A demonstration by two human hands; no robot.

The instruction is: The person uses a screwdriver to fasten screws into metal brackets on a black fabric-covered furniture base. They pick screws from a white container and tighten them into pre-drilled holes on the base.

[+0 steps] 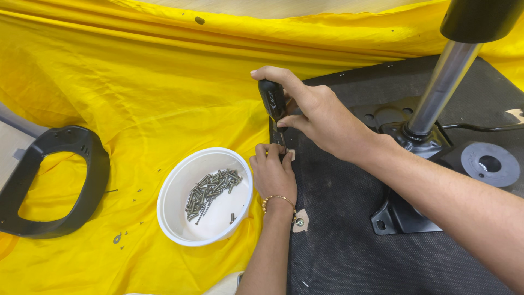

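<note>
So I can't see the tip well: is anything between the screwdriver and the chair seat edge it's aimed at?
Nothing visible beyond the left hand, whose fingers pinch around the shaft at the pale tab on the seat. The right hand grips the screwdriver handle above. The tip itself is hidden by those fingers.

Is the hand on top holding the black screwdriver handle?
Touching. The head view shows the right hand wrapped around the black screwdriver handle, fingers curled over its top and thumb pressed against its side.
</note>
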